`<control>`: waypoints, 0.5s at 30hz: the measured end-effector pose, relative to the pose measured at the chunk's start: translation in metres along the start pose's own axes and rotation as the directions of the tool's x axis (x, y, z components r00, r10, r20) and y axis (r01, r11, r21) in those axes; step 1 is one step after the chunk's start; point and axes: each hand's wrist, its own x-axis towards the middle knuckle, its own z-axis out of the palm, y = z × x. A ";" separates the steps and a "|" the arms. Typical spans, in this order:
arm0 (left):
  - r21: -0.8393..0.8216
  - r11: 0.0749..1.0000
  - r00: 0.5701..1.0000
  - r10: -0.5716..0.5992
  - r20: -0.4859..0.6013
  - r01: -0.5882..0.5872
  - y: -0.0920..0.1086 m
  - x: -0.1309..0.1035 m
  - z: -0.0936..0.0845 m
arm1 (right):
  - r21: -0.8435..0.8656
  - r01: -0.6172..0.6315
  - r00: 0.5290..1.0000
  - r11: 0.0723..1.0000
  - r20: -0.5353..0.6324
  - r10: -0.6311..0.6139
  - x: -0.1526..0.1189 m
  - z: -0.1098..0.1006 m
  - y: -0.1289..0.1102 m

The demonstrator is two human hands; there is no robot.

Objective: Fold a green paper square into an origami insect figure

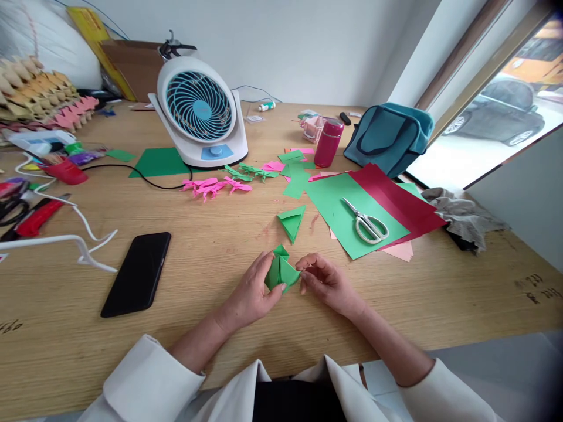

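A partly folded piece of green paper (281, 271) is held just above the wooden table, near its front edge. My left hand (253, 293) grips its left side, thumb along the bottom and fingers behind. At the right corner my right hand (328, 284) pinches the paper between thumb and fingertips. Just beyond lies a folded green paper triangle (292, 223). White-handled scissors (369, 225) rest on a green sheet (325, 199) to the right. Pink folded paper figures (213, 187) and green folded paper figures (250, 171) lie further back.
A white fan (202, 108) stands at the back, its black cord running left. A black phone (137, 274) lies left of my hands. Behind the paper are a magenta flask (329, 142) and a teal bag (389, 138). Red sheets (396, 202) lie right. A white cable (83, 249) crosses the left side.
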 end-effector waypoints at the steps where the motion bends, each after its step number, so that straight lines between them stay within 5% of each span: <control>1: -0.009 1.000 1.000 -0.014 0.002 0.014 0.001 0.001 -0.001 | 0.001 0.000 1.000 1.000 -0.010 0.000 0.000 0.000 0.000; 6: -0.172 0.982 0.997 -0.079 0.018 0.081 0.012 0.013 -0.017 | -0.001 -0.008 0.994 1.000 -0.112 0.008 0.005 -0.002 0.000; 11: -0.373 0.874 0.950 -0.280 0.139 0.312 0.016 0.018 -0.024 | -0.037 -0.054 0.979 0.998 -0.197 0.046 0.012 -0.004 -0.005; 15: -0.514 0.745 0.905 -0.366 0.218 0.425 0.014 0.019 -0.023 | -0.375 -0.060 0.993 0.925 -0.121 0.015 0.019 0.001 -0.025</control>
